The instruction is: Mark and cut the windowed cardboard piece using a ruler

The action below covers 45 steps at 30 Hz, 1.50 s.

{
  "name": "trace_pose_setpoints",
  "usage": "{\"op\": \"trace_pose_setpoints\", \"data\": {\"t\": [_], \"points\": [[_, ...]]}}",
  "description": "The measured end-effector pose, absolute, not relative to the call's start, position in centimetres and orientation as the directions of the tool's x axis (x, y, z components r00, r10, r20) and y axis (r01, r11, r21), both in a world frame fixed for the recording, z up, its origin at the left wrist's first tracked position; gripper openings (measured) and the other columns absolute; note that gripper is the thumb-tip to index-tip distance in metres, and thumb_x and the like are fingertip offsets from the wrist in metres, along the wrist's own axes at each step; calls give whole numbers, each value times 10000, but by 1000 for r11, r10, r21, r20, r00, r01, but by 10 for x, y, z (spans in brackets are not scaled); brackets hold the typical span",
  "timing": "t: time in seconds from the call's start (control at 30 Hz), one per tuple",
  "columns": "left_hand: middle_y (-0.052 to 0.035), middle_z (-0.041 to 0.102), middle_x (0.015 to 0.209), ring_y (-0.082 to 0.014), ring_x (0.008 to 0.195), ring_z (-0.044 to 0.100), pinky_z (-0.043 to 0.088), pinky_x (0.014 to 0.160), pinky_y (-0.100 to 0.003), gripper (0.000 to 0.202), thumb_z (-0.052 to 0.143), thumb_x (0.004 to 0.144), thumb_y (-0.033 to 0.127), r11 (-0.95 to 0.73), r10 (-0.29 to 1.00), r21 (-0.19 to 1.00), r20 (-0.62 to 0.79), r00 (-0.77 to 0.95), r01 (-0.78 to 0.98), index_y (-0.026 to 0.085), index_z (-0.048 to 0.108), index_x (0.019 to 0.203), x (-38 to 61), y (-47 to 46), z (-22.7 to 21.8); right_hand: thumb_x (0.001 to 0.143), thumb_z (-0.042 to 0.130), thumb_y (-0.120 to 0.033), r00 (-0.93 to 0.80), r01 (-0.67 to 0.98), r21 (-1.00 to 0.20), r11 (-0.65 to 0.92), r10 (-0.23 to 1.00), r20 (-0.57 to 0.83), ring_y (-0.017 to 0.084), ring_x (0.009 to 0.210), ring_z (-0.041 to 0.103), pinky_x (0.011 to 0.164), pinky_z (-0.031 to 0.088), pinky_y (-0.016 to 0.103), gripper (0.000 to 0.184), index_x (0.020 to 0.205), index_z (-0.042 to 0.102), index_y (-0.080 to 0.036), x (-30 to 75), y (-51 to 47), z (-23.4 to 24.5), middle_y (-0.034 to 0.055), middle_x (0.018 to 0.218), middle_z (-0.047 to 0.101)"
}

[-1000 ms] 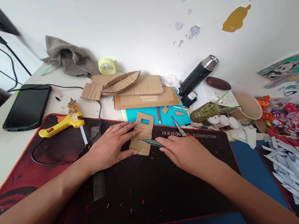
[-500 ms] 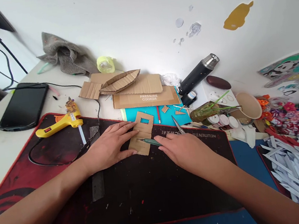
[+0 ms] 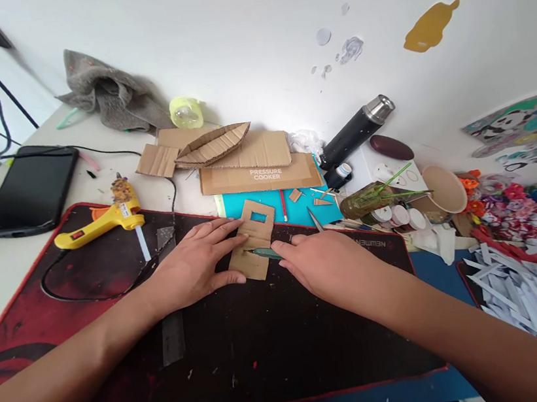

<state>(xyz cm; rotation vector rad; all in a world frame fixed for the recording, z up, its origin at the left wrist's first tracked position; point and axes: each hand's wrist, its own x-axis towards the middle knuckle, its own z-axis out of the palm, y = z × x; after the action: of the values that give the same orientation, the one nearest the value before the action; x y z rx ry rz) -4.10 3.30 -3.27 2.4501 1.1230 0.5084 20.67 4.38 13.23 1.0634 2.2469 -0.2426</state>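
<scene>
A small cardboard piece (image 3: 256, 265) lies on the dark desk mat (image 3: 268, 346), with a rectangular window cut through its far end. My left hand (image 3: 195, 263) rests flat on its left side, fingers stretched out and pressing it down. In my right hand (image 3: 326, 266) is a green craft knife (image 3: 266, 253), gripped low and pointing left. Its tip touches the cardboard near the middle, where a slit or line runs; the thin blade is hard to make out. Beside my right hand, scissors (image 3: 315, 220) show only in part.
Left of my hands are a yellow glue gun (image 3: 98, 226) with its cord, a metal ruler (image 3: 172, 339) and a phone (image 3: 29, 189). Cardboard scraps (image 3: 262, 149), a black flask (image 3: 358, 128) and a glass jar (image 3: 360, 202) stand behind. Paper strips (image 3: 523, 293) lie right.
The knife and my right hand have shifted slightly left across the cardboard, and the knife lies lower. My left hand stays in place on the piece. The camera view has moved a little.
</scene>
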Motion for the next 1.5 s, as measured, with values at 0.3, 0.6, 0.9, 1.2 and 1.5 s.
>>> {"op": "trace_pose_setpoints", "data": {"t": [0.3,0.6,0.9,1.2,1.5], "points": [[-115,516,1738,-373,1570,507,416,1294,-532,664,637,1044,685,-586,793,484,178,583,649,247,667,1543,-36,32,-35,1102,561,-145,-464,702,155,696,611,-641,285,793,795,571,475,336,430,1530,605,-135,203,40,130,144,1024,774],[-103,520,1736,-370,1566,514,419,1299,-524,671,628,1041,698,-592,791,459,173,587,663,252,672,1542,-36,32,-32,1166,477,-243,-444,707,165,688,613,-653,289,838,796,621,503,336,363,1472,635,-128,209,40,131,165,1066,778],[-98,508,1746,-363,1584,488,389,1318,-519,688,614,1043,718,-581,796,464,151,587,669,255,662,1550,-36,32,-32,1186,461,-285,-487,725,122,678,630,-606,262,819,764,669,485,340,325,1426,658,-190,220,45,128,112,1050,777],[-148,516,1730,-373,1593,487,413,1312,-570,778,633,1032,725,-555,808,557,185,559,618,231,538,1626,-36,30,-29,1154,507,-294,-514,857,-255,449,788,-340,294,1187,771,969,587,409,373,1480,679,-237,251,28,118,110,1357,805],[-70,783,1255,-287,1196,734,604,1083,-465,333,534,1130,501,-477,878,552,324,352,684,258,724,1254,-75,31,35,1143,499,-441,-272,612,-791,-20,933,-235,158,607,693,587,550,271,419,1435,715,-232,265,-13,43,10,881,768]]}}
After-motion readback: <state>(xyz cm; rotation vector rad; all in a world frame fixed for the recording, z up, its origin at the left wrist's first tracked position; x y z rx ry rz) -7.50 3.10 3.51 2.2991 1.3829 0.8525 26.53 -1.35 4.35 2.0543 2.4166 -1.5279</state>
